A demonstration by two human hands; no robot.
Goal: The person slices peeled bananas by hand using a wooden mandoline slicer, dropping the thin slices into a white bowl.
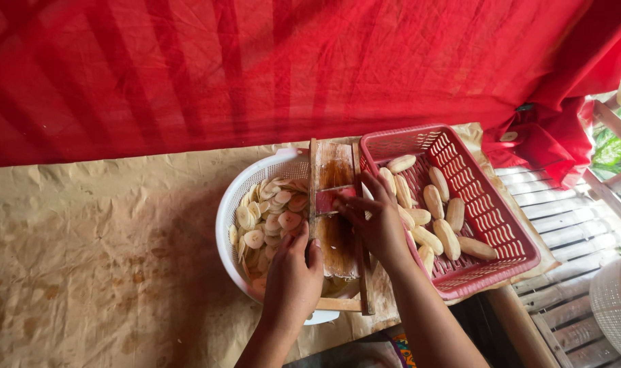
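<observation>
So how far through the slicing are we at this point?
Done: a pile of slices already fills the white basket. In hand: the left hand steadies the wooden slicer; the right hand is at its blade. Left: about ten whole peeled bananas in the red basket.

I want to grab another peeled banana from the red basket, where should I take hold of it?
Take the peeled banana lying nearest the near right corner of the red basket across its middle, from above: it lies flat, apart from the others, with room either side.
</observation>
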